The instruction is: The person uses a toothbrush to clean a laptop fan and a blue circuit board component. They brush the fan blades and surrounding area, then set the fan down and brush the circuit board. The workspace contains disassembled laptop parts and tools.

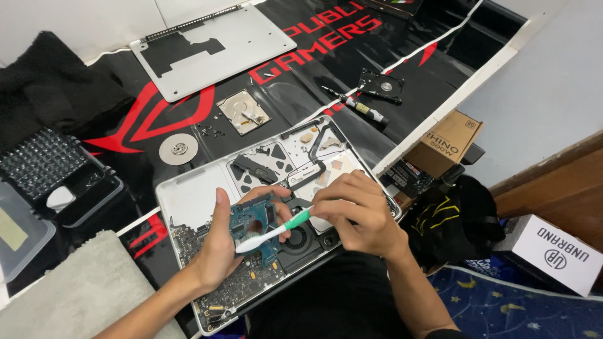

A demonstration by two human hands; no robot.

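Black matting with red graphics (144,119) covers the work surface; an opened silver laptop chassis (188,194) lies on it, a detached base cover (213,47) beyond; the left hand (220,248) grips a small blue circuit board (254,221) above the chassis; the right hand (361,216) pinches a white-and-green toothbrush (273,231), its head resting on the board; a cardboard box (446,141) sits right.

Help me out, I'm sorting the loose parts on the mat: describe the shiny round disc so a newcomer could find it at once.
Start at the opened silver laptop shell in the middle of the black and red mat. Just above its upper left corner lies the disc, flat and alone. It is the only round, mirror-like piece with a hub hole; the nearby opened drive is rectangular.
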